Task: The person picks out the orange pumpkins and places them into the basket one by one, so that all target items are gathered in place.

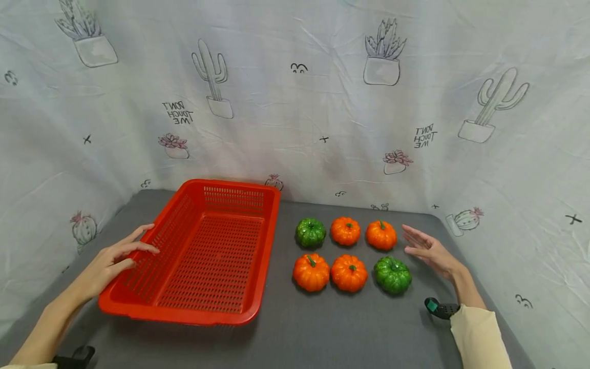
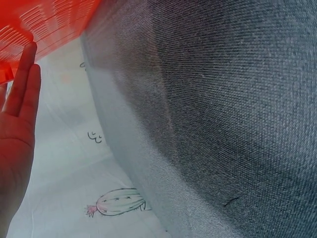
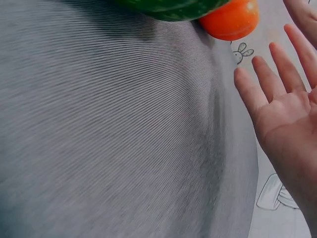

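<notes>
A red plastic basket [image 1: 216, 256] with slotted walls stands on the left of the table. My left hand [image 1: 108, 261] touches its left rim; in the left wrist view, straight fingers [image 2: 28, 89] lie against the outer wall. To the right are small pumpkins in two rows. At the back sit a green pumpkin [image 1: 311, 233], an orange pumpkin [image 1: 345, 231] and another orange pumpkin [image 1: 381, 235]. In front are two orange pumpkins [image 1: 311, 272] and a green pumpkin [image 1: 393, 275]. My right hand [image 1: 430, 251], fingers extended and holding nothing, hovers right of the pumpkins.
Grey cloth covers the table [image 1: 322, 328]. A pale curtain [image 1: 286, 102] printed with cacti and potted plants hangs behind it and along both sides. Black straps with small devices [image 1: 441, 308] are on my wrists.
</notes>
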### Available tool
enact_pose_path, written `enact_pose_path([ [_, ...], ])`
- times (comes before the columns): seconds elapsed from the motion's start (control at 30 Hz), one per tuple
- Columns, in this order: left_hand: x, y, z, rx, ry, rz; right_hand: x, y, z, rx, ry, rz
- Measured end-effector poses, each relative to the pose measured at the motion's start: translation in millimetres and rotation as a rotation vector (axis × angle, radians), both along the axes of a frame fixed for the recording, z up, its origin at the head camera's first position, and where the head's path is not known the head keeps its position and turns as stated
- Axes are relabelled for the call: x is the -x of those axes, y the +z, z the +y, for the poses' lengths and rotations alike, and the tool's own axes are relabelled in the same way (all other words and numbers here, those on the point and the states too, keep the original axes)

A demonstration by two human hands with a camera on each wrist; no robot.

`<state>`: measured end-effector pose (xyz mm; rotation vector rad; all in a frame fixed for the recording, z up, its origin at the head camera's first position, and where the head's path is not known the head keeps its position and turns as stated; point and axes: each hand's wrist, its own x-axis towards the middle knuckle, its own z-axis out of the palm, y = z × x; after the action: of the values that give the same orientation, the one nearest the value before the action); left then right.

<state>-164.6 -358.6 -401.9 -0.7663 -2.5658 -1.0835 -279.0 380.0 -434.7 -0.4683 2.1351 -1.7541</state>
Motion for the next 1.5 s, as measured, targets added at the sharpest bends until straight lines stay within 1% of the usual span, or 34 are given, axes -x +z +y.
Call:
enact_pose_path([
  [0.07,-0.8,-2.1,-1.6,-0.015,-0.003,-0.004,6.4,2.0,-3,-0.047,-0.005,-0.014],
  [0.13,-1.9,-3.5,-2.7,-0.025,-0.004,0.003,13.0,2.2,-6,-0.08,0.007,-0.015],
  [0.3,-2.7,-4.1,-2.7,-0.029,0.028,0.004,23.8,2.5,-11,-0.126,0.026,-0.021],
  [0.4,-1.7,-3.7,-0.8,-0.034,0.034,-0.008,26.7,2.1,-13,-0.143,0.032,-0.014],
  [0.53,0.0,-4.1,2.0,-0.047,0.016,-0.004,28.5,0.9,-14,-0.161,0.04,-0.012],
  [0.67,-0.7,-4.7,3.2,-0.047,0.015,-0.007,31.7,-0.2,-14,-0.171,0.043,-0.022],
  [0.83,-2.3,-2.1,2.6,-0.044,0.024,-0.019,39.7,-0.1,-16,-0.155,0.082,-0.026],
  [0.93,-1.9,-1.4,2.9,-0.039,0.024,-0.014,45.4,1.2,-18,-0.148,0.093,-0.049],
  [1.03,-1.2,-1.7,3.3,-0.037,0.027,-0.015,50.6,2.7,-22,-0.182,0.108,-0.057],
  [1.2,-0.2,-4.7,1.8,-0.044,0.018,-0.007,57.4,4.3,-33,-0.255,0.091,-0.051],
  [1.37,1.3,-7.8,0.2,-0.072,-0.007,0.001,62.1,3.4,-39,-0.255,0.077,-0.041],
  [1.5,2.0,-8.3,0.4,-0.083,0.0,-0.008,64.1,2.4,-39,-0.251,0.072,-0.041],
])
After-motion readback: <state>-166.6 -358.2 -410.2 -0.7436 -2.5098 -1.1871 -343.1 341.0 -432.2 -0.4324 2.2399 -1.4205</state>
